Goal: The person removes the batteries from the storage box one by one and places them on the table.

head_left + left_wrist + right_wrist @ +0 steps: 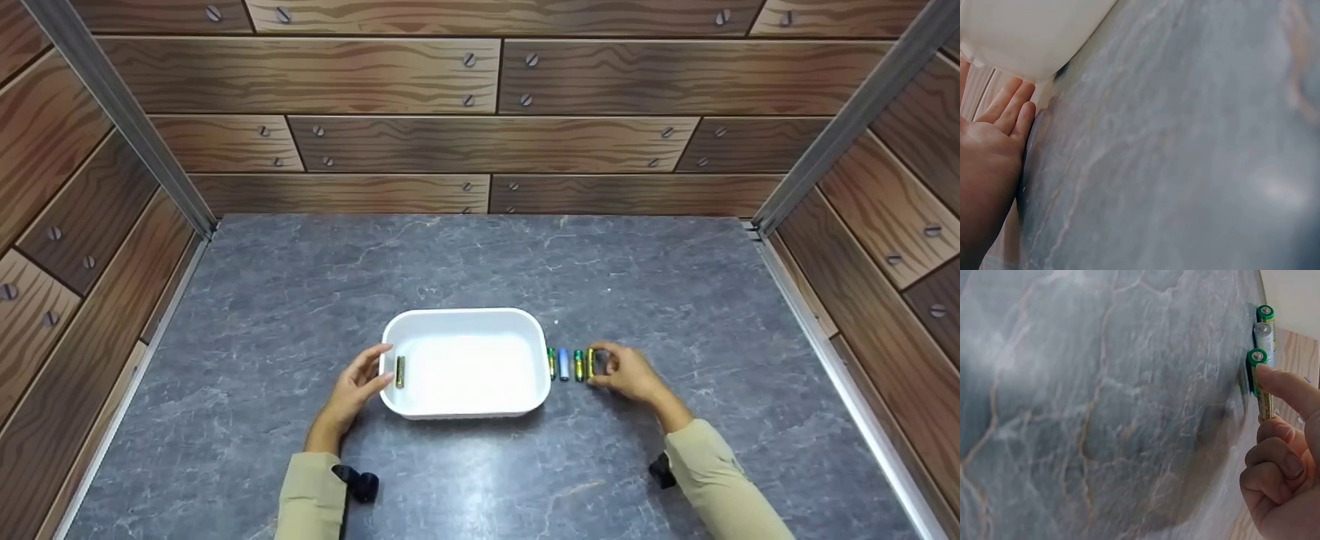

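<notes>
My right hand (pixel 628 373) pinches a gold battery (pixel 590 364) by its two ends, at the right end of a short row. Beside it lie a green-and-gold battery (pixel 578 366), a blue battery (pixel 564 364) and another green-topped battery (pixel 552 364) close to the tub. My left hand (pixel 355 386) is at the left end of the white tub (pixel 465 414), thumb and index fingertips at its rim. In the left wrist view, its other fingers (pixel 1008 107) reach out nearly straight beneath the tub's wall. A gold battery (pixel 400 372) lies inside the tub near its left wall.
The grey marbled tabletop (pixel 480 262) spreads around the tub. Wood-patterned panels (pixel 480 142) enclose the back and both sides, with metal posts (pixel 127 120) in the corners. Black wrist devices (pixel 360 484) sit by the sleeves.
</notes>
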`<action>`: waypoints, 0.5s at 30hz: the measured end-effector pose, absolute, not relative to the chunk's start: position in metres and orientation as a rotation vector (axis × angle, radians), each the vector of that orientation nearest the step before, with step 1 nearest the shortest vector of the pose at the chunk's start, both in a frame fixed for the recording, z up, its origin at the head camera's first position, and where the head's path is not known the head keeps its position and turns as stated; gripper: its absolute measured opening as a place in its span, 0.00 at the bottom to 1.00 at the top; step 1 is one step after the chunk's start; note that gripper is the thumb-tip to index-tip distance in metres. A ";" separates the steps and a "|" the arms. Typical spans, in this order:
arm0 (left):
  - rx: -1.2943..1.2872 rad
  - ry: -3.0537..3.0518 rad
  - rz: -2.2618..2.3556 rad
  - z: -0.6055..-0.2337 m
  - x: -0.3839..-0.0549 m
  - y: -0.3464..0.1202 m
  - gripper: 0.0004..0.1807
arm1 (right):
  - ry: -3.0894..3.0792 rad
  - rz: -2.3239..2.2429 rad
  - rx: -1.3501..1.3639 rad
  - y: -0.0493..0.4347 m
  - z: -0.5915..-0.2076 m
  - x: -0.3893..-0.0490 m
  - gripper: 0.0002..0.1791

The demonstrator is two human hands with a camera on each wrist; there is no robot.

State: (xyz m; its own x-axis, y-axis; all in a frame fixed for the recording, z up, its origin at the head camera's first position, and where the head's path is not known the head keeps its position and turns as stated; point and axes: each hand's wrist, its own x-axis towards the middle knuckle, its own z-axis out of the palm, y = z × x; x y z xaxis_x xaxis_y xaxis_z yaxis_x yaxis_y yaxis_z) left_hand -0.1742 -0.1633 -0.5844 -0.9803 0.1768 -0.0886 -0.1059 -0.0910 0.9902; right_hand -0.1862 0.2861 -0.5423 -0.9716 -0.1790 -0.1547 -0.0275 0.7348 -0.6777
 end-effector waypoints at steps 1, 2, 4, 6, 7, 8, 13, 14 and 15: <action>0.082 1.980 2.186 -0.585 -0.175 -0.163 0.31 | 2.727 -1.060 -0.165 0.286 -0.543 -0.187 0.31; 0.078 1.979 2.186 -0.585 -0.175 -0.164 0.31 | 2.727 -1.061 -0.164 0.287 -0.543 -0.187 0.31; 0.082 1.987 2.181 -0.585 -0.175 -0.164 0.31 | 2.728 -1.060 -0.163 0.287 -0.544 -0.188 0.31; 0.085 1.984 2.182 -0.585 -0.175 -0.164 0.31 | 2.730 -1.055 -0.164 0.288 -0.546 -0.189 0.31; 0.083 1.983 2.182 -0.585 -0.175 -0.164 0.31 | 2.730 -1.053 -0.161 0.288 -0.546 -0.189 0.31; 0.084 1.983 2.182 -0.585 -0.174 -0.164 0.31 | 2.730 -1.050 -0.156 0.288 -0.547 -0.189 0.31; 0.076 1.975 2.179 -0.585 -0.174 -0.164 0.31 | 2.735 -1.027 -0.150 0.288 -0.547 -0.191 0.32; 0.074 1.975 2.174 -0.585 -0.175 -0.164 0.31 | 2.736 -1.022 -0.143 0.288 -0.546 -0.191 0.33; 0.068 1.971 2.172 -0.584 -0.175 -0.164 0.31 | 2.734 -1.021 -0.139 0.288 -0.546 -0.191 0.33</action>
State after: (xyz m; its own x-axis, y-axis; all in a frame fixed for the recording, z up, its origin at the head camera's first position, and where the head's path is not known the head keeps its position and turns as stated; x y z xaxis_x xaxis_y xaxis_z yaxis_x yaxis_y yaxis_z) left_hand -0.1747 -0.1637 -0.5844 -0.9774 0.1838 -0.1045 -0.1218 -0.0851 0.9889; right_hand -0.1913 0.2876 -0.5458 -0.9715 -0.1640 -0.1714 -0.0115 0.7542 -0.6565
